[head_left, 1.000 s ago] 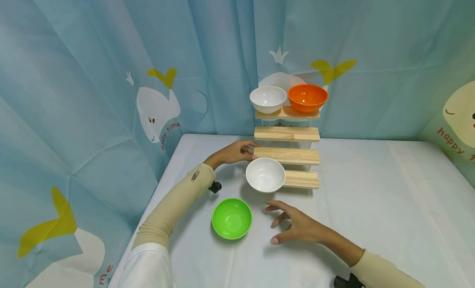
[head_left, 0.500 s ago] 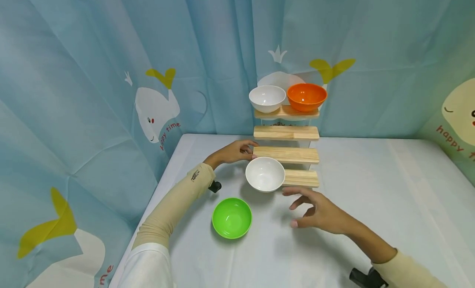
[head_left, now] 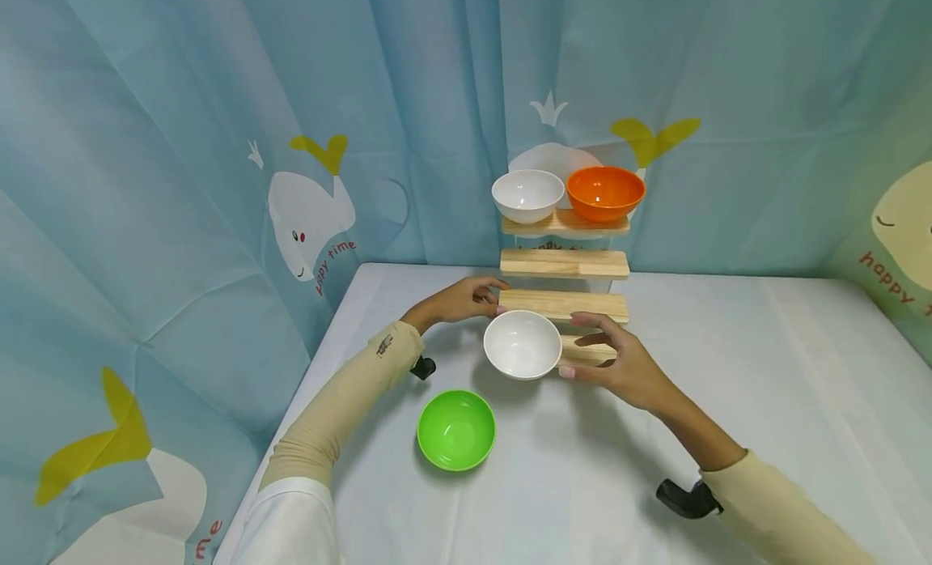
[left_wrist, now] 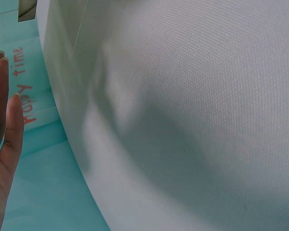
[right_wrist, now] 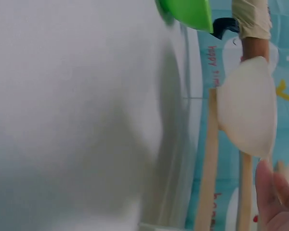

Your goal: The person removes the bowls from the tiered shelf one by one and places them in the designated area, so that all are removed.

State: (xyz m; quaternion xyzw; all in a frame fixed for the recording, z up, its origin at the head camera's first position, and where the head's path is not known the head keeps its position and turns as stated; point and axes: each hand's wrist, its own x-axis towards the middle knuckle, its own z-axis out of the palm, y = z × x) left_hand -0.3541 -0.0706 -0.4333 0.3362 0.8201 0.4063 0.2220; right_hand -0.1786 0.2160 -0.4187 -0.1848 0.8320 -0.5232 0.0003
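Observation:
A white bowl point(head_left: 523, 345) sits on the left part of the lowest plank of a stepped wooden rack point(head_left: 564, 303). My left hand point(head_left: 462, 299) is at the left end of the second-lowest plank, fingertips right at its edge and close to the bowl's rim. In the left wrist view its fingers point(left_wrist: 0, 96) look fairly straight. Over the right part of the lowest plank is my right hand point(head_left: 619, 367), its thumb and fingers spread apart beside the bowl. A green bowl point(head_left: 456, 430) stands on the table, nearer to me.
On the top plank, another white bowl point(head_left: 527, 196) and an orange bowl point(head_left: 606, 193) stand side by side. A white cloth covers the table point(head_left: 728, 403). Blue curtains point(head_left: 429, 104) with whale prints hang behind and to the left.
My right hand has moved right and then forward to the lowest plank, beside the white bowl. The left hand and the bowls have stayed in place.

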